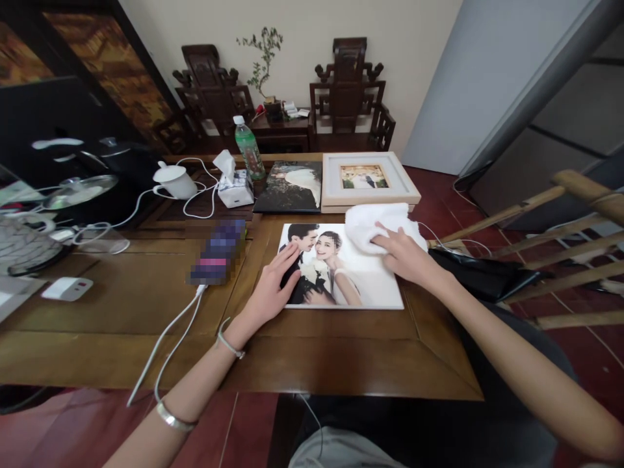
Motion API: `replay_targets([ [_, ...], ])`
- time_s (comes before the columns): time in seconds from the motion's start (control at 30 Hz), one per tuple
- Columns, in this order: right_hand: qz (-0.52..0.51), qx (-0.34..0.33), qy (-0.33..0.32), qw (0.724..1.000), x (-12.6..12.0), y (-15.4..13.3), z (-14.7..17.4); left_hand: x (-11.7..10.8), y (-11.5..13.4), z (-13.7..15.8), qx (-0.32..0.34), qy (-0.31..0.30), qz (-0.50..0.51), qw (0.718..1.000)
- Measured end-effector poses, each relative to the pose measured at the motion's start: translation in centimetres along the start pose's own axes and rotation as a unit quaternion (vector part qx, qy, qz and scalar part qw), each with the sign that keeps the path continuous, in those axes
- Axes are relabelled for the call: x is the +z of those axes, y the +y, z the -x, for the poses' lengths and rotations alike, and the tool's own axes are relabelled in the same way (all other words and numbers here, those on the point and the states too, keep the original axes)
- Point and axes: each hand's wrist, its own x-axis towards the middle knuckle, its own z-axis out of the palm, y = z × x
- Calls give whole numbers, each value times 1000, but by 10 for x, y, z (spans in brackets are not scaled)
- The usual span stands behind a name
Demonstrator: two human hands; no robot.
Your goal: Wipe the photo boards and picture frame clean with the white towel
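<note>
A photo panel (370,286) showing a couple lies flat on the wooden table (336,354) in front of me. Flat on its left edge rests my left hand (277,283), fingers stretched out over the picture. My right hand (407,253) grips a white cloth (377,221), which covers the panel's upper right corner and hangs past its edge. Part of the cloth hides the fingers. Just beyond the panel lie a dark photo panel (292,188) and a light wooden picture frame (407,185) with a small photo inside.
Left of the panel, a phone (217,253) is plugged into a white cable (168,338). Farther back are a tissue box (236,188), a green-labelled bottle (249,149) and a white lidded cup (175,181). A white charger (67,288) sits at left; a wooden chair (541,253) stands at right.
</note>
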Motion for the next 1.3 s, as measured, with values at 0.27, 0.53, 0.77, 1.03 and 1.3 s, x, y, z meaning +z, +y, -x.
replay_targets([
  [0.27,-5,-90,-45,995,1,-64,106,1,2,0,1,7,-9,1000],
  [0.53,-37,-96,-113,988,-14,-67,75,-1,1,0,1,-3,-5,1000],
  [0.77,-44,-69,-65,995,-23,-3,-21,-1,0,-1,4,-3,-1,1000],
  [1.03,-64,-65,-35,995,-21,13,-57,1,-1,0,-1,9,7,1000],
  [1.3,2,-131,8,991,16,-46,55,3,3,0,-8,18,-4,1000],
])
